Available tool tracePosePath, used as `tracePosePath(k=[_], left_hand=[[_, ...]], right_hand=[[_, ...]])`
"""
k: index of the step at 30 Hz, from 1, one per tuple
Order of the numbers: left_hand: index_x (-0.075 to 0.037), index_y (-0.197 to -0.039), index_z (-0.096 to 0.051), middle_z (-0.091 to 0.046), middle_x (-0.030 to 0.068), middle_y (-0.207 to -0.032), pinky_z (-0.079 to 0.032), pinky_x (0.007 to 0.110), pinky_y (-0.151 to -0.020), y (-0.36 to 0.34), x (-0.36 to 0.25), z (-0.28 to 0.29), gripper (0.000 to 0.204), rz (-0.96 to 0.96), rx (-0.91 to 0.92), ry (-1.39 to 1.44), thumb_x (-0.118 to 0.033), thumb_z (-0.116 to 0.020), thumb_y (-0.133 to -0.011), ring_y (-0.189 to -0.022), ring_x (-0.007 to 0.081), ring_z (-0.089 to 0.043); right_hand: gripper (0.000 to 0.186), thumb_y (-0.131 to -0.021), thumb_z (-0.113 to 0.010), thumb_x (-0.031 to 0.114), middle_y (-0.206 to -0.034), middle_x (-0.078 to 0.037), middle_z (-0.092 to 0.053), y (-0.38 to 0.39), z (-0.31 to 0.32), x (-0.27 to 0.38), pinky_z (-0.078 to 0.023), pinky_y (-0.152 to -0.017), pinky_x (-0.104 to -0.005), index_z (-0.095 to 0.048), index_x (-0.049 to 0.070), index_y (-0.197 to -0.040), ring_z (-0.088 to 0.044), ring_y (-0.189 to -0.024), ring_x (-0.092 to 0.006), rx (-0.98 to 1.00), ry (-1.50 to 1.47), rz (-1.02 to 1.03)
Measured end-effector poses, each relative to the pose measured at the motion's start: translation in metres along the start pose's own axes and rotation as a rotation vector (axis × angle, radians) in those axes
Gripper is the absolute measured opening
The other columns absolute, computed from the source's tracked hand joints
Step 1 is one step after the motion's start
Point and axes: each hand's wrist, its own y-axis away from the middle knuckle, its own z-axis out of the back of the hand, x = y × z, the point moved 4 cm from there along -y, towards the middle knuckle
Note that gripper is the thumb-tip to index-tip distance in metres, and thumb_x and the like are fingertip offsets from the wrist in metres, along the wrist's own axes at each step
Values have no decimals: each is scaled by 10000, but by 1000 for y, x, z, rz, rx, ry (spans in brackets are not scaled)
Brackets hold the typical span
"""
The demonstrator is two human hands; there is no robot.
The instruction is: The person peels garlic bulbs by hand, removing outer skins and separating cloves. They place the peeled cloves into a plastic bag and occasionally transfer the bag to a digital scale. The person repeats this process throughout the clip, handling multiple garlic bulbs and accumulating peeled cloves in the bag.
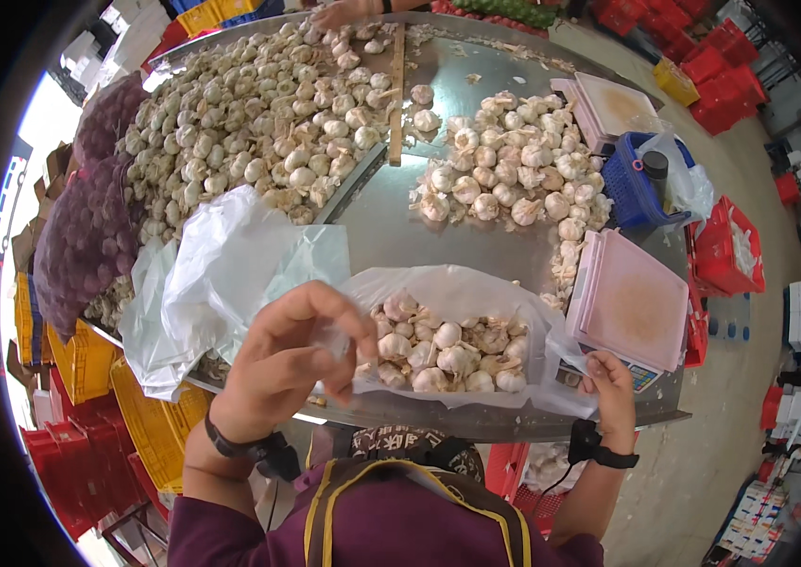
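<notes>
A clear plastic bag [551, 326] lies on its side at the metal table's near edge, with several garlic bulbs [457, 359] inside. My right hand [610, 386] pinches the bag's right end beside the near scale. At the bag's left end, my left hand [301, 342] is raised with curled, motion-smeared fingers; whether they grip the film cannot be made out. Just beyond that hand lies a pile of loose plastic bags [225, 260]. Loose garlic bulbs [514, 156] are heaped past the filled bag.
A large garlic heap [249, 113] covers the far left, behind a wooden strip [397, 94]. Purple mesh sacks [88, 236] flank it. On the right stand a pink-topped scale [629, 300], a second scale [613, 104] and a blue basket [641, 180]. Another person's hand [339, 13] reaches in at the back.
</notes>
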Motion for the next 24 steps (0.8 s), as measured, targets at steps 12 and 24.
tracePosePath(k=[12, 24], left_hand=[[96, -939, -550, -602, 246, -844, -516, 273, -469, 31, -29, -10, 405, -205, 100, -33, -242, -709, -783, -533, 210, -579], [18, -1156, -346, -411, 329, -1221, -541, 354, -561, 14, -88, -54, 347, -352, 171, 22, -87, -539, -888, -672, 247, -553]], right_hand=[[508, -825, -626, 135, -664, -20, -512, 54, 3, 78, -454, -546, -244, -405, 36, -1273, -425, -487, -57, 250, -410, 73], [516, -872, -650, 245, -1037, -193, -601, 73, 50, 192, -467, -595, -205, -423, 38, -1286, -613, -732, -133, 337, -540, 443]])
